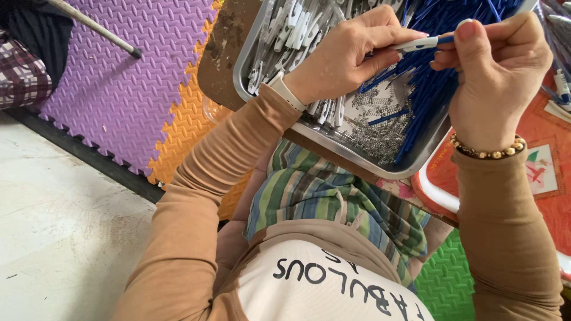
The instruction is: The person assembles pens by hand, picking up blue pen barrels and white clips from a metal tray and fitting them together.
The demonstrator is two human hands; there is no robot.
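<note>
Left hand (351, 56) and right hand (493, 65) pinch one half-assembled pen (425, 43) over a tray (380, 169); many loose parts (428, 89) remain.

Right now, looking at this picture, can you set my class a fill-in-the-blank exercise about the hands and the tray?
1. Both hands hold one pen part above a metal ____.
2. The tubes heaped on the tray's right side are ____.
3. The right hand's wrist wears a beaded ____.
4. The left hand's wrist wears a ____.

Missing words: tray; blue; bracelet; watch
</note>
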